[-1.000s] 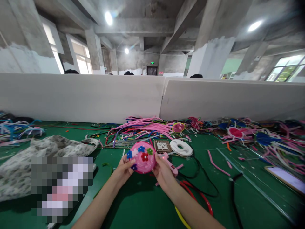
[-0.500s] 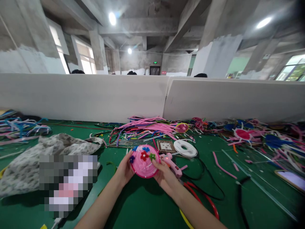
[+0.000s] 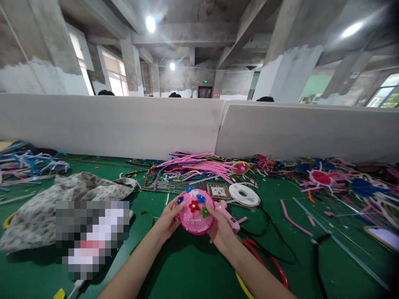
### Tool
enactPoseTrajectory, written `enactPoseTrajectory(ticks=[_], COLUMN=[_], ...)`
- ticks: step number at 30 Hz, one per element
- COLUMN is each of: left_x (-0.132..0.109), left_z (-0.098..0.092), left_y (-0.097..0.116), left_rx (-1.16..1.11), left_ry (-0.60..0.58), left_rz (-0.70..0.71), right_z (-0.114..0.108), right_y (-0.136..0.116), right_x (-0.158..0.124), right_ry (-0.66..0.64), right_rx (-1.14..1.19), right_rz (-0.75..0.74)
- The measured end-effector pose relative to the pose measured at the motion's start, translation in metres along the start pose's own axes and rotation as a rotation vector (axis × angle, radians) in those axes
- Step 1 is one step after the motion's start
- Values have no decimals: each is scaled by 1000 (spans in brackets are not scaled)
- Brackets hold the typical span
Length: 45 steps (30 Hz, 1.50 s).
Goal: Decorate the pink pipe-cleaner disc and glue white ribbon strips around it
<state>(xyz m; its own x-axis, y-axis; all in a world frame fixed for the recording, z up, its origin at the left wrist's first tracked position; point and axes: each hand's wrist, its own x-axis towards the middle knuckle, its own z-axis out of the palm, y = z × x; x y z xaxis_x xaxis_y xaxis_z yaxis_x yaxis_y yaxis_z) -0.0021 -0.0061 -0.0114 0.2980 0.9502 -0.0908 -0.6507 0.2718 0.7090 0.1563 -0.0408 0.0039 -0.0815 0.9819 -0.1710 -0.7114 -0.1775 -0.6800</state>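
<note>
Between my two hands is a small pink hat-like craft piece [image 3: 190,222], round, with red, blue and green flowers and small pearl-like beads on it. My left hand [image 3: 170,218] grips its left edge, fingers partly behind it. On the right edge, my right hand [image 3: 220,226] pinches it with the thumb near the green flower. A pink glue gun [image 3: 230,216] with a small red light lies just beyond my right hand, partly covered by it. Behind the piece are a white spool [image 3: 254,197] and a square framed tray of small beads [image 3: 218,192].
Pink pipe cleaners [image 3: 199,166] are heaped along the white partition [image 3: 124,124]. A patterned cloth [image 3: 37,220] and a blurred-out device lie at left. Red tubing [image 3: 271,265], a black cable and a phone [image 3: 383,236] are at right. Heads of people show beyond the partition.
The pink piece and both hands have shifted slightly to the right in view, and the piece is turned a little. Both hands keep their hold. The whole view has moved slightly.
</note>
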Motion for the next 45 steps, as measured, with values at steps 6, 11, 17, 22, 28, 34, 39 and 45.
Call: enactPoseTrajectory(ticks=[6, 11, 17, 22, 28, 34, 39, 45], left_x=[1, 1, 6, 7, 4, 5, -2, -36], left_z=[-3, -3, -11, -10, -5, -7, 6, 46], left_y=[-3, 0, -1, 0, 4, 5, 14, 36], left_rx=[-11, -38, -54, -39, -9, 44, 108, 1086], left_ry=[59, 53, 40, 19, 25, 162, 158, 28], left_rz=[7, 0, 28, 28, 6, -7, 161, 636], right_z=[0, -2, 1, 3, 10, -15, -56, -51], right_y=[-2, 1, 0, -1, -23, -136, -172, -83], right_x=[1, 5, 4, 1, -4, -24, -58, -82], right_ry=[8, 47, 28, 13, -37, 203, 355, 176], right_rx=[28, 44, 37, 5, -91, 192, 183, -263], right_rz=[-7, 0, -4, -21, -62, -576, -685, -133])
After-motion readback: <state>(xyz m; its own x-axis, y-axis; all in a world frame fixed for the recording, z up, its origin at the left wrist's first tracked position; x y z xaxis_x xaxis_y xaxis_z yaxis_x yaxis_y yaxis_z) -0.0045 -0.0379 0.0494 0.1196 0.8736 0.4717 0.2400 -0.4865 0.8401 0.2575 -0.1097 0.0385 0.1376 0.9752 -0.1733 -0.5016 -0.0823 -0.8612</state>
